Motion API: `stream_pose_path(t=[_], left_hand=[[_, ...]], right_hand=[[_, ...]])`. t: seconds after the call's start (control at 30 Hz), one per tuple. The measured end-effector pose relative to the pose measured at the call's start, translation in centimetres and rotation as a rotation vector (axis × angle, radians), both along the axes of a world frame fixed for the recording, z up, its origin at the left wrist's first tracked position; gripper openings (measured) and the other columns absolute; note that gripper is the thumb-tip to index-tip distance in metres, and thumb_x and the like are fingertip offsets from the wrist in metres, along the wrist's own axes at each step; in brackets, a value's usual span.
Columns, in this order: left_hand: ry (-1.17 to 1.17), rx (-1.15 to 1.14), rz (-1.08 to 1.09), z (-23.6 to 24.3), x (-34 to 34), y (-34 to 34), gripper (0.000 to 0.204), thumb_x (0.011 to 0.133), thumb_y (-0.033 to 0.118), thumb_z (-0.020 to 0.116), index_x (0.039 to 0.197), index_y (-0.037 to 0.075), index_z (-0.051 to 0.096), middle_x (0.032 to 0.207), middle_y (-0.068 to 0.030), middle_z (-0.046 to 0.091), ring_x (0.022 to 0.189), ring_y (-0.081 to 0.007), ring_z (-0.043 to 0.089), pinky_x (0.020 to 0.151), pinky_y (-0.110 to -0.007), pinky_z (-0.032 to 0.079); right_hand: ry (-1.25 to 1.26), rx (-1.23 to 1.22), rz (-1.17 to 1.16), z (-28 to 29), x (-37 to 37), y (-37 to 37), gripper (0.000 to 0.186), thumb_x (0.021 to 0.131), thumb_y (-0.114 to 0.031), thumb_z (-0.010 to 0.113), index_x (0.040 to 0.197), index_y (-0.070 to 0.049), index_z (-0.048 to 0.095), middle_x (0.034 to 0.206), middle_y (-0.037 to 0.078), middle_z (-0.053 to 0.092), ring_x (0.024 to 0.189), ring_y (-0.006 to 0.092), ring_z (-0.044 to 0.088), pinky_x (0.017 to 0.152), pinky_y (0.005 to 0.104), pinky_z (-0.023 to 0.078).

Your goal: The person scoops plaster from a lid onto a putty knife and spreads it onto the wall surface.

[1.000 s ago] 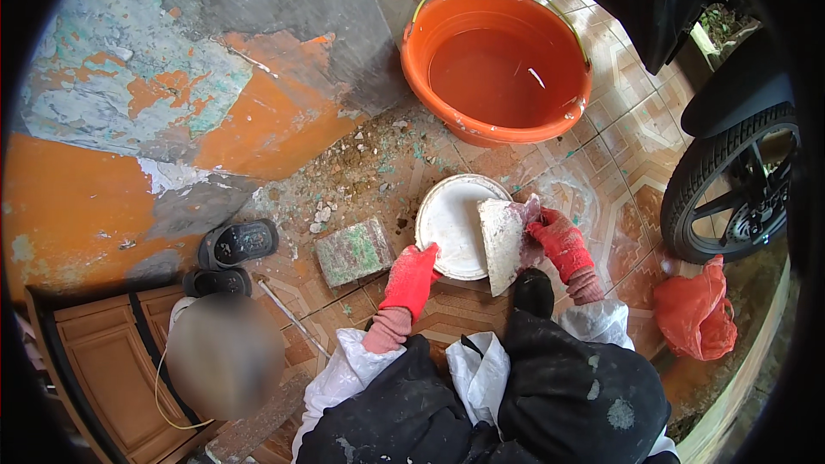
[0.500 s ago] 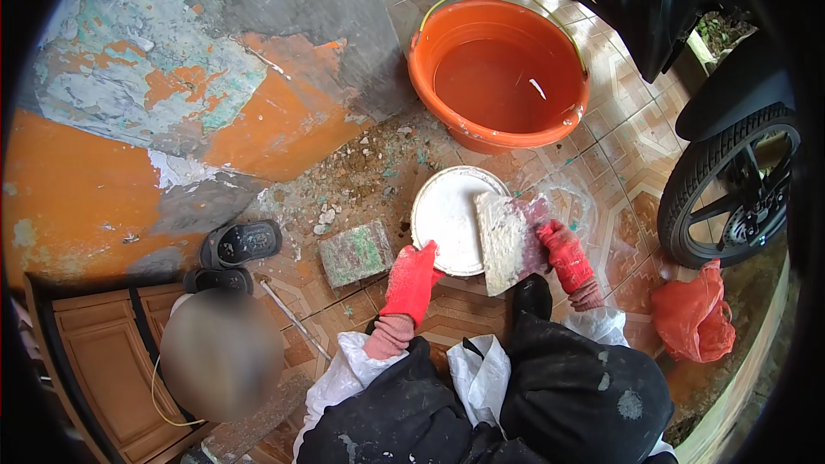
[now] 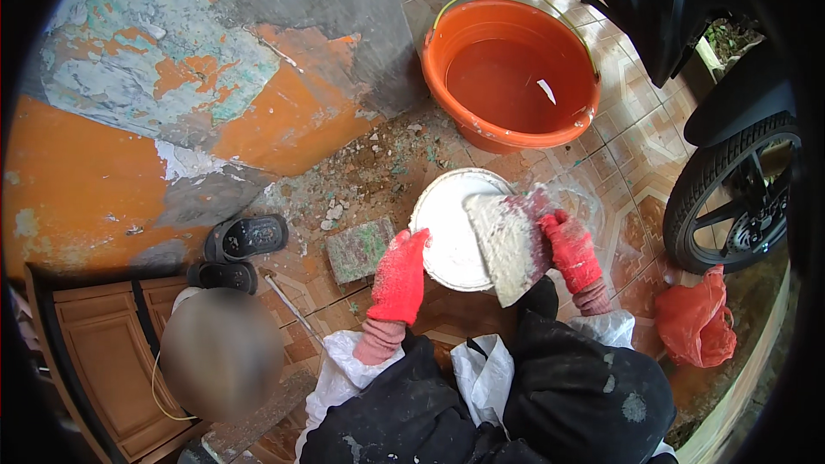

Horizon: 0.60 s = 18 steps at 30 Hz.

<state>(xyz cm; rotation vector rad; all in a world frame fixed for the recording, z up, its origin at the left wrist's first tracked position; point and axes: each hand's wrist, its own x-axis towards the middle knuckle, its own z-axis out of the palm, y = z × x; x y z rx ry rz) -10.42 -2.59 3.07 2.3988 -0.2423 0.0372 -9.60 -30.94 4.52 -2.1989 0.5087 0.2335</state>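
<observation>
With right hand (image 3: pixel 571 251), gripping caked flat spreader (image 3: pixel 507 245), long edge aslant between hands, nearer right; with left hand (image 3: pixel 400 277), apparently holding white round container (image 3: pixel 440 177) by rim.

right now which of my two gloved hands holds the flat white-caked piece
The right hand, gripping the flat white-caked piece at its reddish side; the left hand is at the white round container's rim.

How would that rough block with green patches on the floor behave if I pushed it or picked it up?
The block is probably stiff and fairly heavy, since it looks like solid masonry. Its flat, boxy shape suggests it would slide rather than roll. The rough surface likely won't feel slippery.
</observation>
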Motion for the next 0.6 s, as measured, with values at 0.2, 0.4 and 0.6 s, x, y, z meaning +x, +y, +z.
stream_pose_path(t=[0.2,0.4,0.6], left_hand=[[0.314,-0.277,0.108,2.8,1.3,-1.7,0.026,0.095,0.021,0.049,0.11,0.005,0.061,0.099,-0.0155,0.062,0.1,-0.0322,0.056,0.089,-0.035,0.043],[0.107,-0.175,0.033,2.6,0.8,-0.6,0.024,0.095,0.021,0.048,0.106,0.005,0.062,0.098,-0.0163,0.061,0.096,-0.0334,0.058,0.086,-0.037,0.045],[-0.005,-0.065,-0.043,2.9,1.6,-0.2,0.021,0.093,0.014,0.049,0.108,0.007,0.062,0.106,-0.0176,0.061,0.099,-0.0344,0.058,0.086,-0.039,0.046]], right_hand=[[0.014,0.042,0.062,0.0,-0.5,1.5,0.034,0.088,-0.034,0.056,0.095,-0.001,0.064,0.082,0.02,0.065,0.081,0.0343,0.065,0.072,0.0402,0.049],[0.051,-0.021,0.026,1.7,0.7,0.5,0.036,0.089,-0.035,0.055,0.1,-0.002,0.064,0.083,0.02,0.065,0.08,0.0321,0.065,0.07,0.0389,0.049],[0.014,0.003,0.13,2.9,0.8,2.6,0.032,0.089,-0.032,0.056,0.098,-0.003,0.065,0.081,0.019,0.065,0.077,0.0318,0.065,0.067,0.0387,0.049]])
